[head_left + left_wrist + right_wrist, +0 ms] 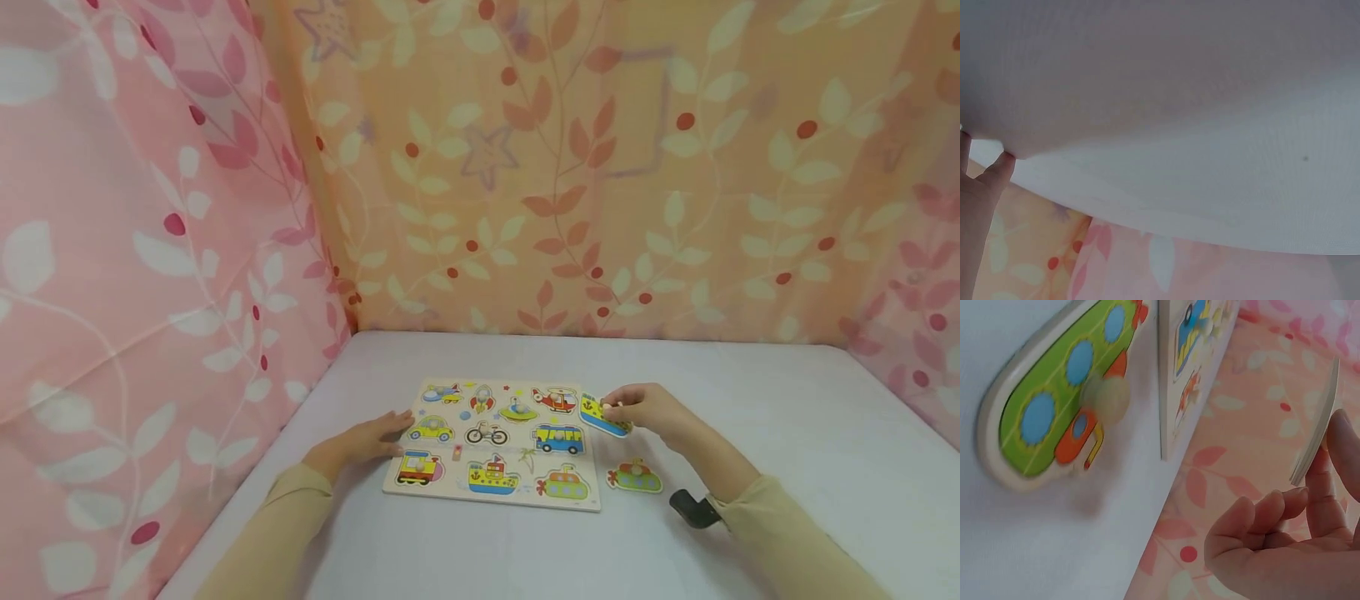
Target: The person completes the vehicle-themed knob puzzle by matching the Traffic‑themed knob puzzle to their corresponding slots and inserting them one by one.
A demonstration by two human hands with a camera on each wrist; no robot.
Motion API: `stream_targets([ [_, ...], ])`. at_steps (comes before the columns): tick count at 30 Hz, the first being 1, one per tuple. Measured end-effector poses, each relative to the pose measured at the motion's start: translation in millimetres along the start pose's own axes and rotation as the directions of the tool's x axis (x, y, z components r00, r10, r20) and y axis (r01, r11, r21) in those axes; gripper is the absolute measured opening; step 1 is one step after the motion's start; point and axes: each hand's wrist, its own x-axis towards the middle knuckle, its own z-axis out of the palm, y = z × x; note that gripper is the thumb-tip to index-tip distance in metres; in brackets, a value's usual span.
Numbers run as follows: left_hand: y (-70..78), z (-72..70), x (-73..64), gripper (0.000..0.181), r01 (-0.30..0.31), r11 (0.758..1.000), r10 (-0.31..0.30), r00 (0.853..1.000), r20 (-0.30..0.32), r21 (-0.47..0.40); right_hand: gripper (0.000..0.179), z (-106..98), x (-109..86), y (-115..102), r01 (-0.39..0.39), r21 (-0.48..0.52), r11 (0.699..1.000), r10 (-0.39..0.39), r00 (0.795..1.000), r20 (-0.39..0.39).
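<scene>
My right hand (648, 410) pinches a ship puzzle piece (600, 415) by its knob, tilted over the right edge of the wooden puzzle board (453, 481). In the right wrist view this piece (1319, 434) appears edge-on between thumb and finger. Against the board's left edge rests my left hand (367, 439), fingers extended; the left wrist view catches only part of that hand (985, 187). A green and orange submarine piece (636, 477) with a knob lies on the table right of the board. The board's ship recess (492, 477) and submarine recess (562, 483) hold no knobbed pieces.
Knobbed pieces sit in the board, among them a bus (558, 439), a helicopter (555, 400) and a train (418, 468). A white cloth covers the table (480, 554). Leaf-patterned curtains (480, 208) stand behind and at the sides. A black device (693, 508) is at my right wrist.
</scene>
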Motion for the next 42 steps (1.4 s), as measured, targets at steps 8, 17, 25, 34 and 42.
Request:
stream_targets([
  [8, 1.0, -3.2, -1.5, 0.064, 0.000, 1.000, 0.000, 1.000, -0.006, -0.016, 0.031, 17, 6.5, -6, 0.015, 0.028, 0.999, -0.016, 1.000, 0.012],
  [17, -4.1, -1.9, -2.1, 0.063, -0.016, 1.000, 0.015, 1.000, -0.006, -0.006, 0.024, 39, 9.1, -10, -0.038, 0.016, 0.999, 0.038, 0.999, -0.003],
  [25, -1.9, -2.7, -0.6, 0.064, -0.007, 1.000, 0.007, 1.000, -0.009, 0.009, 0.021, 53, 11.7, -17, -0.035, 0.025, 0.999, 0.035, 0.999, 0.011],
  [34, -1.6, -3.9, -1.5, 0.064, 0.017, 1.000, -0.017, 1.000, -0.011, -0.003, 0.017, 71, 14.4, -27, -0.025, 0.023, 0.999, 0.025, 1.000, 0.018],
  [42, 3.2, -3.2, -3.3, 0.064, 0.038, 0.999, -0.039, 0.999, -0.006, -0.018, 0.012, 89, 16.0, -31, -0.015, 0.003, 1.000, 0.015, 1.000, 0.015],
])
